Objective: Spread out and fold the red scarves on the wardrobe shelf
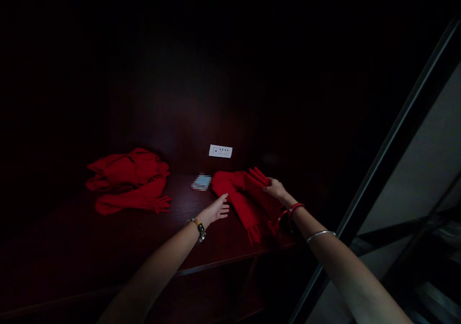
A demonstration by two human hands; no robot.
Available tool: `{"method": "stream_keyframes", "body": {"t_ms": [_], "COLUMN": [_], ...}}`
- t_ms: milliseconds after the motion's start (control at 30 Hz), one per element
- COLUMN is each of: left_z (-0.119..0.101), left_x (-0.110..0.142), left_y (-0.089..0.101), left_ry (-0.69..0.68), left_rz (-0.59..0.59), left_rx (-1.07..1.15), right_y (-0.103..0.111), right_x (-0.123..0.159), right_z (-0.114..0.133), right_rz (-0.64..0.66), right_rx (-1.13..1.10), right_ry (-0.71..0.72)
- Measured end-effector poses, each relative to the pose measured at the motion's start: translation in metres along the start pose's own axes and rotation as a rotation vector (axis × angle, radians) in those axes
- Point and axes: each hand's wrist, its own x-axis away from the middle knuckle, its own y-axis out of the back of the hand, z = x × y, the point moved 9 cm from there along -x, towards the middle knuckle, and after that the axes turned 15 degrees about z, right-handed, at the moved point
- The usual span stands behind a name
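Note:
A red fringed scarf (245, 206) lies loosely folded on a dark wooden shelf (190, 237), its fringe hanging toward the front edge. My right hand (276, 189) is closed on the scarf's upper right part, thumb and fingers gripping the cloth. Just left of the same scarf, my left hand (218, 210) is held with its fingers apart and nothing in it. A second red fringed scarf (131, 182) rests in a crumpled heap at the left of the shelf, away from both hands.
A small pale blue packet (201, 182), blurred out, lies between the two scarves. Behind it a white socket plate (221, 151) is set in the dark back wall. A metal-edged door frame (392, 127) slants along the right. The shelf's front edge (212, 265) runs below my hands.

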Motion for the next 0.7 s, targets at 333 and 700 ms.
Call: {"method": "stream_keyframes", "body": {"t_ms": [333, 700], "left_z": [0.016, -0.001], "left_x": [-0.007, 0.001], "left_y": [-0.041, -0.031], "left_ry": [-0.046, -0.046], "left_rz": [0.036, 0.002], "left_rx": [0.222, 0.050], "right_y": [-0.117, -0.033], "right_x": [0.041, 0.010], "right_z": [0.041, 0.013], "right_rz": [0.192, 0.042], "right_rx": [0.528, 0.107], "right_ry": [-0.007, -0.042]}}
